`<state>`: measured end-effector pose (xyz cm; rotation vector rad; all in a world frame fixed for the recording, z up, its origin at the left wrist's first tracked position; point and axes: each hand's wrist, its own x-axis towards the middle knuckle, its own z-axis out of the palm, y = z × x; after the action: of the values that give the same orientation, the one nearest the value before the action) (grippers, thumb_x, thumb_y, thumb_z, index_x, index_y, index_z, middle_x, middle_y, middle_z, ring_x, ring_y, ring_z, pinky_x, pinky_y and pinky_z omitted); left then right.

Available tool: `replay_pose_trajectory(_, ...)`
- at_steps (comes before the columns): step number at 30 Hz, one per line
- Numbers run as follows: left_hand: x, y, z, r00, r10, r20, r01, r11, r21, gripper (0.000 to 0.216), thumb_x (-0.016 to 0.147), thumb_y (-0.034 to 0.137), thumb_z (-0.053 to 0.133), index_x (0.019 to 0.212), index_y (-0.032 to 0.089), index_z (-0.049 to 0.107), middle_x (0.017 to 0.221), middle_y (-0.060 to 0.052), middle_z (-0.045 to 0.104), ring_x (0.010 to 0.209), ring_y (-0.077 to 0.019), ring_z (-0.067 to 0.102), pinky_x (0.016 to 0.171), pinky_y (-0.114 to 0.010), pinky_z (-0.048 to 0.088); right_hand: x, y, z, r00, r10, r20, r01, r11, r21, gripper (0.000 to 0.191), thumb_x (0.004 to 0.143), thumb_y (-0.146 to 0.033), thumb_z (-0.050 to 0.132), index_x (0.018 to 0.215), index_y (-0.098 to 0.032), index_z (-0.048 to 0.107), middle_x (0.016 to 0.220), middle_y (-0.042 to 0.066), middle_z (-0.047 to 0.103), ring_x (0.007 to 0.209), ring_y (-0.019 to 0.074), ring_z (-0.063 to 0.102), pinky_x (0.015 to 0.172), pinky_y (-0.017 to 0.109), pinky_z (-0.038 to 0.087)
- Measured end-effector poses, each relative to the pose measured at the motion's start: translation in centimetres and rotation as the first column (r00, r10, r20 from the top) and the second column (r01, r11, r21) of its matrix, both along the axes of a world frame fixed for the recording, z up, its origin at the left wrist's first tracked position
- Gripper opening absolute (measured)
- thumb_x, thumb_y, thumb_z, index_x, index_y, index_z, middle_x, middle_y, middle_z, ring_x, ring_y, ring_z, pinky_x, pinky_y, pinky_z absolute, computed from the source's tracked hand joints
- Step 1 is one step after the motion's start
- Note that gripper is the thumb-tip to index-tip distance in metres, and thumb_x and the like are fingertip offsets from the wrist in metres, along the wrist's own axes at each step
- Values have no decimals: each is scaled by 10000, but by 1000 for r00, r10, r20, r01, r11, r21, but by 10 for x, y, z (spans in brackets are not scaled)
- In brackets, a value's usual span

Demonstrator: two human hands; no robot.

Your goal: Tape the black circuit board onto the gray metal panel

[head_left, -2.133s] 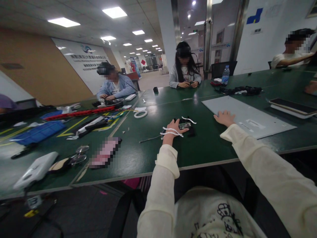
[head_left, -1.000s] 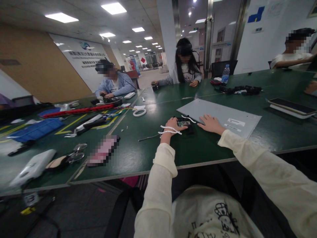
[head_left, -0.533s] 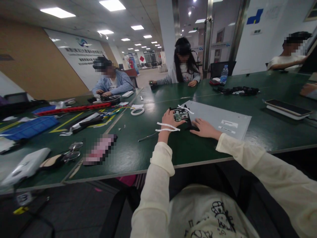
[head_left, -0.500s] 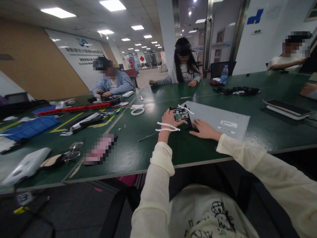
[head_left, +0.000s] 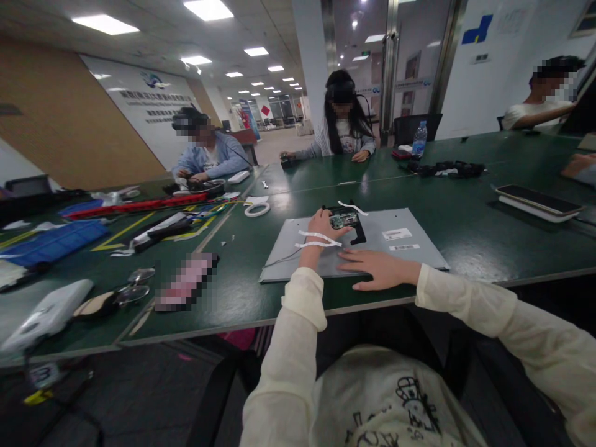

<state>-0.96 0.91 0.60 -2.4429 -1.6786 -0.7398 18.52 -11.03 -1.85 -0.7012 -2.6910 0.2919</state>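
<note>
A flat grey panel (head_left: 410, 251) lies on the green table (head_left: 233, 292) right in front of me. My left hand (head_left: 321, 226) grips a small black module with a green circuit board (head_left: 343, 219) and holds it over the panel's far part. White strips of tape (head_left: 316, 239) stick to that hand's back and wrist, and another strip (head_left: 352, 207) hangs from the module. My right hand (head_left: 375, 270) rests flat on the panel's near edge, fingers stretched out.
A tape roll (head_left: 257, 209), a blue tray (head_left: 51, 242), a red bar (head_left: 139, 205) and loose tools lie to the left. A phone on a white box (head_left: 540, 202) sits right. Three other people sit along the table's far side, with a water bottle (head_left: 419, 139).
The grey panel has slid from the right to directly before me, under my hands. My left hand lifted the module and now holds it above the panel. My right hand moved nearer with the panel.
</note>
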Motion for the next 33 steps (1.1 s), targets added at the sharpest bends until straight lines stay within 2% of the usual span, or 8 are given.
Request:
replay_pose_trajectory(6, 6, -4, -6, 999, 10, -51, -11, 1000, -29, 696, 726, 664, 643, 1171, 142, 526, 1233, -152, 545, 1176, -293, 520, 1001, -372, 403, 0, -5, 5, 994, 104, -27, -103, 994, 31, 588, 931, -444, 522, 1462, -213, 425, 1525, 75, 357, 1392, 235, 351, 1148, 425, 300)
replay_pose_trajectory(10, 9, -6, -13, 996, 17, -89, -24, 997, -71, 738, 716, 698, 633, 1198, 153, 515, 1280, -153, 528, 1222, -302, 490, 1017, -366, 386, 0, -6, 6, 990, 129, -48, -126, 990, 61, 577, 929, -411, 526, 1459, -200, 432, 1478, 87, 431, 1370, 231, 387, 1137, 435, 319)
replay_pose_trajectory(19, 14, -3, -26, 992, 6, -124, -27, 986, -164, 770, 693, 744, 614, 1197, 169, 519, 1229, -156, 572, 1160, -322, 542, 982, -399, 407, -1, -3, 5, 985, 156, -70, -151, 986, 66, 575, 917, -377, 545, 1459, -222, 432, 1439, 68, 484, 1394, 227, 348, 1160, 465, 264)
replay_pose_trajectory(24, 13, 1, -33, 996, -21, -87, 5, 984, -177, 757, 699, 711, 634, 1207, 162, 523, 1212, -140, 592, 1152, -295, 555, 980, -361, 413, 0, 0, 4, 985, 151, -85, -148, 988, 41, 536, 917, -367, 548, 1431, -233, 476, 1415, 63, 512, 1395, 233, 346, 1170, 478, 223)
replay_pose_trajectory(33, 7, 6, -33, 999, 8, -41, -15, 983, -184, 797, 670, 734, 638, 1209, 158, 526, 1226, -146, 584, 1128, -292, 570, 967, -349, 423, -1, 14, 2, 983, 172, -70, -169, 985, 45, 528, 931, -368, 522, 1439, -233, 466, 1430, 57, 498, 1402, 233, 330, 1174, 474, 214)
